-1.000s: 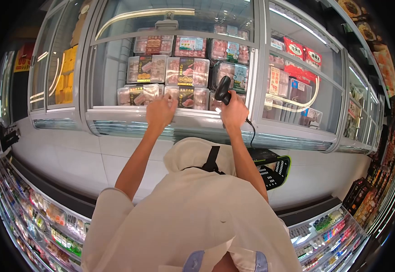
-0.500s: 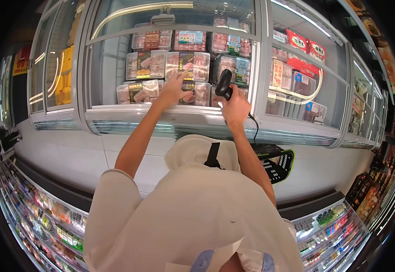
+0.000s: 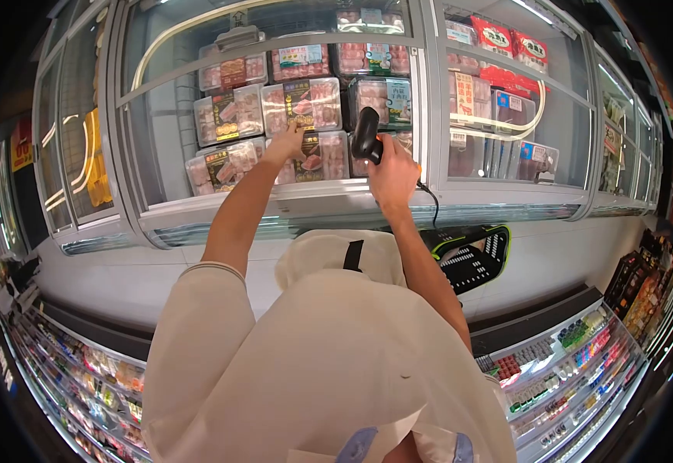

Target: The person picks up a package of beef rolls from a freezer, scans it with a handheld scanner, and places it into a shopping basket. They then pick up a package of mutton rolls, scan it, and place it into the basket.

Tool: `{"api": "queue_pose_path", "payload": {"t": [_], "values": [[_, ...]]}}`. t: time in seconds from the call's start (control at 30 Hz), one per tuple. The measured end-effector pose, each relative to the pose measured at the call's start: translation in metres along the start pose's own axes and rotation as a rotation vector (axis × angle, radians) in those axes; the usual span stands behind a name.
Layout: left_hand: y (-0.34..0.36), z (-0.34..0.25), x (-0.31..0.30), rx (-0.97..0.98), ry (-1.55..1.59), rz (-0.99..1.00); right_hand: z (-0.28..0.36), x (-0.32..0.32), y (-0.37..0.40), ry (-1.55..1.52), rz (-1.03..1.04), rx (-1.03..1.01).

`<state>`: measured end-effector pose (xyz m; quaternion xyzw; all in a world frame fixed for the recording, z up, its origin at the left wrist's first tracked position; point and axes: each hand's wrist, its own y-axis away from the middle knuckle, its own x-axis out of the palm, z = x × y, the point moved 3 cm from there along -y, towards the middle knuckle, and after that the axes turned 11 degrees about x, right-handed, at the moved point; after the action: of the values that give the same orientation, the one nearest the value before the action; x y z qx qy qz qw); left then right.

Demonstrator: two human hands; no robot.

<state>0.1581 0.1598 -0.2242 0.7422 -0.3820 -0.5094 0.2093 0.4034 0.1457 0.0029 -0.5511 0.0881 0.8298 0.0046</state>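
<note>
Freezer rail runs just nearside of both hands' fingers, open air between them. Right hand has fingers curled round a scanner, long axis roughly front-to-back. Left hand's fingers meet a sideways meat box's near edge, can't tell if pinching. Glass lid beyond.

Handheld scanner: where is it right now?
In the head view, just right of centre, the black handheld scanner is held in the right hand, partly in front of a blue-labelled meat pack.
</note>
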Motion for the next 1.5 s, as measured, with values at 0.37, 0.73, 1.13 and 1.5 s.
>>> {"api": "queue_pose_path", "payload": {"t": [0.37, 0.73, 1.13, 1.5], "values": [[-0.114, 0.005, -0.058, 0.094, 0.568, -0.697, 0.000, 0.003, -0.004, -0.004, 0.033, 0.018], [-0.215, -0.017, -0.103, -0.074, 0.960, -0.681, -0.006, 0.005, -0.011, -0.042, 0.020, 0.000], [-0.202, -0.027, -0.139, -0.086, 1.026, -0.829, -0.011, -0.003, -0.007, -0.119, 0.038, -0.041], [0.038, -0.034, -0.116, -0.168, 1.243, -1.081, -0.010, -0.002, 0.004, -0.128, -0.021, -0.020]]}}
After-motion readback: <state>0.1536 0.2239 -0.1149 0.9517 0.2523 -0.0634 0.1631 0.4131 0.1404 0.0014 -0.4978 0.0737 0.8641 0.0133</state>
